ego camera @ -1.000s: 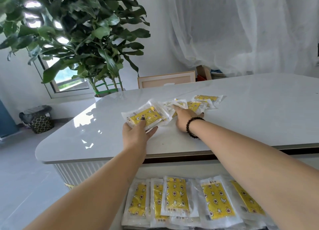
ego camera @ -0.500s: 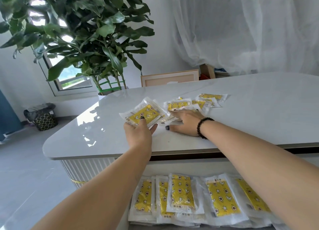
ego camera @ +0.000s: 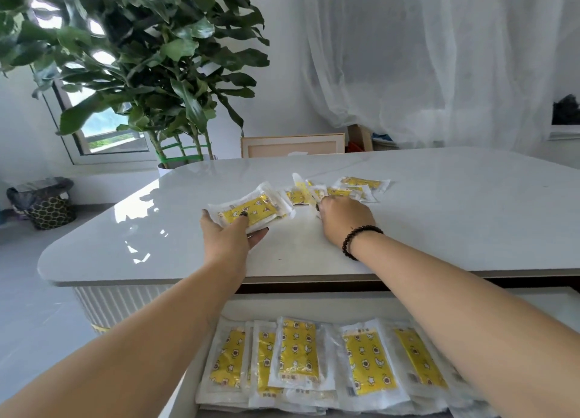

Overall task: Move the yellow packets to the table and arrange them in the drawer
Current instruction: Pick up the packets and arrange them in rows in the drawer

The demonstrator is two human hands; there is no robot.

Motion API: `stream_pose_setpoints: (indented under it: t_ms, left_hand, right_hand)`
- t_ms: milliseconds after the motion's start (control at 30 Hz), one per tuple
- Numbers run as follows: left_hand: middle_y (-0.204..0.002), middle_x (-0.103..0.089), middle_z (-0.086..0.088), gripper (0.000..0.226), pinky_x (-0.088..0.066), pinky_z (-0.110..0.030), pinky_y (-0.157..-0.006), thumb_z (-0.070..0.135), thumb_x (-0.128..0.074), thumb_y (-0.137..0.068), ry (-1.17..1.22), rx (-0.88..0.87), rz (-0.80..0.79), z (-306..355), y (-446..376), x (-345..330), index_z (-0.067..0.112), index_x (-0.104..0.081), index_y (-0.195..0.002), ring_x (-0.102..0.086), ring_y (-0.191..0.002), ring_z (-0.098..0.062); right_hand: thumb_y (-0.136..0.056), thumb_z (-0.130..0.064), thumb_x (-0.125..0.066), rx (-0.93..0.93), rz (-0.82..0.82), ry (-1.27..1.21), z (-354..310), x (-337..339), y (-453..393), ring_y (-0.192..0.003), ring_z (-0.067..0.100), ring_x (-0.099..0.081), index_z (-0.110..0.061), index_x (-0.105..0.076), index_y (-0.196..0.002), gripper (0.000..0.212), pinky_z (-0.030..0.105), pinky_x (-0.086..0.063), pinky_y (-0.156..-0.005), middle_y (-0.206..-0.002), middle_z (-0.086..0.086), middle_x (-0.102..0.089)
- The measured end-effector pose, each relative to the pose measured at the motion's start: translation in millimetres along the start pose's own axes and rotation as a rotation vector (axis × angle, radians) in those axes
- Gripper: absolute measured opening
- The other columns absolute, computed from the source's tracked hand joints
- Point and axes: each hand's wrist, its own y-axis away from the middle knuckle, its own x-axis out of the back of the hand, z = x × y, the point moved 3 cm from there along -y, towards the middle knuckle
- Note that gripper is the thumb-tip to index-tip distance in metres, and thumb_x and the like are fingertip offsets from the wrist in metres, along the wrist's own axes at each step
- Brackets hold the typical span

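My left hand [ego camera: 232, 234] grips a small stack of yellow packets [ego camera: 251, 210], thumb on top and fingers underneath, just above the white table [ego camera: 439, 216]. My right hand [ego camera: 343, 218], a dark bead bracelet on its wrist, pinches one packet [ego camera: 303, 186] that stands tilted up out of a loose heap of packets [ego camera: 361, 186] on the tabletop. Below the table's front edge the open drawer [ego camera: 549, 304] holds several yellow packets [ego camera: 298, 355] laid side by side, partly overlapping; my right forearm hides some of them.
A big potted plant [ego camera: 150, 56] stands behind the table's left corner. A framed panel [ego camera: 292, 146] and boxes lean by the curtained wall. A lined bin [ego camera: 44, 205] sits on the floor at far left.
My right hand, flat on the table beside the heap before, has closed its fingers on one packet and tipped it upward. My left hand keeps its hold on the stack.
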Motion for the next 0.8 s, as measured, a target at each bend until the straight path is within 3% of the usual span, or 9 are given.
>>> stream_pose_setpoints:
  t_ms: [67,133,200,267,367,500,667,733,800]
  left_hand:
    - [-0.133,-0.036,0.003,0.082,-0.06,-0.032,-0.074,-0.005,-0.048,-0.095,-0.003,-0.03,-0.032,1.6,0.6,-1.1,0.039,-0.01,-0.153,-0.072,-0.081,-0.017]
    - [-0.136,-0.038,0.001,0.067,-0.061,-0.029,-0.072,-0.005,-0.045,-0.096,-0.054,-0.036,-0.066,2.3,2.5,-1.8,0.034,-0.032,-0.148,-0.069,-0.094,-0.022]
    - [-0.133,-0.05,-0.008,0.042,-0.061,-0.026,-0.069,-0.006,-0.044,-0.096,-0.12,-0.021,-0.119,2.2,5.7,-5.1,0.019,-0.061,-0.125,-0.067,-0.097,-0.023]
    - [-0.125,-0.056,-0.01,0.032,-0.061,-0.024,-0.067,-0.006,-0.045,-0.096,-0.203,-0.015,-0.188,0.9,9.3,-10.1,0.014,-0.068,-0.104,-0.065,-0.094,-0.021]
    - [-0.116,-0.063,-0.006,0.028,-0.06,-0.021,-0.065,-0.002,-0.049,-0.095,-0.334,-0.029,-0.253,0.1,11.6,-13.4,0.016,-0.071,-0.101,-0.067,-0.087,-0.016]
    - [-0.099,-0.074,-0.005,0.019,-0.059,-0.027,-0.073,0.017,-0.058,-0.095,-0.428,-0.014,-0.336,0.1,13.7,-14.2,0.012,-0.073,-0.105,-0.07,-0.087,-0.018]
    - [-0.092,-0.076,-0.006,0.042,-0.057,-0.037,-0.085,0.056,-0.067,-0.071,-0.384,0.026,-0.427,1.4,15.3,-13.9,0.02,-0.077,-0.088,-0.071,-0.095,-0.024]
    - [-0.09,-0.076,-0.006,0.031,-0.057,-0.036,-0.085,0.048,-0.067,-0.078,-0.385,0.011,-0.433,0.6,15.0,-14.0,0.018,-0.076,-0.082,-0.07,-0.092,-0.022]
    - [-0.09,-0.075,-0.008,0.019,-0.059,-0.033,-0.08,0.03,-0.068,-0.085,-0.374,-0.002,-0.417,-0.6,15.2,-14.2,0.011,-0.072,-0.084,-0.072,-0.083,-0.02]
  right_hand:
    - [-0.1,-0.014,-0.034,-0.107,0.064,-0.153,12.0,4.4,1.6,-0.093,0.03,-0.059,-0.006,-0.057,-0.107,0.026,0.03,-0.039,-0.068,-0.102,0.012,-0.062]
    - [-0.101,-0.021,-0.032,-0.182,0.143,-0.291,22.7,9.0,2.9,-0.087,0.029,-0.054,-0.006,-0.057,-0.102,0.03,0.03,-0.037,-0.067,-0.09,0.011,-0.058]
    - [-0.101,-0.022,-0.034,-0.226,0.241,-0.465,32.4,13.6,4.1,-0.075,0.025,-0.047,-0.011,-0.052,-0.082,0.029,0.029,-0.034,-0.061,-0.072,0.003,-0.049]
    - [-0.098,-0.017,-0.038,-0.255,0.362,-0.658,41.1,18.0,6.7,-0.062,0.022,-0.041,-0.015,-0.038,-0.063,0.035,0.025,-0.032,-0.05,-0.06,0.0,-0.041]
    - [-0.097,-0.015,-0.042,-0.268,0.456,-0.851,44.5,22.1,12.8,-0.051,0.014,-0.031,-0.014,-0.031,-0.059,0.039,0.016,-0.026,-0.042,-0.055,0.0,-0.034]
    - [-0.095,-0.02,-0.048,-0.189,0.335,-1.048,36.6,17.0,14.0,-0.055,0.012,-0.033,-0.011,-0.039,-0.06,0.038,0.026,-0.029,-0.053,-0.057,0.0,-0.036]
    - [-0.095,-0.027,-0.05,0.002,0.195,-1.005,21.1,12.8,16.1,-0.075,0.039,-0.062,0.003,-0.061,-0.089,0.033,0.044,-0.051,-0.068,-0.083,0.025,-0.065]
    - [-0.096,-0.025,-0.051,0.105,0.155,-0.923,14.1,11.8,19.9,-0.078,0.032,-0.063,0.002,-0.063,-0.09,0.03,0.04,-0.05,-0.071,-0.084,0.019,-0.067]
    - [-0.096,-0.023,-0.052,0.192,0.109,-0.852,8.0,9.4,24.2,-0.069,0.025,-0.055,0.003,-0.059,-0.079,0.032,0.032,-0.043,-0.063,-0.072,0.015,-0.059]
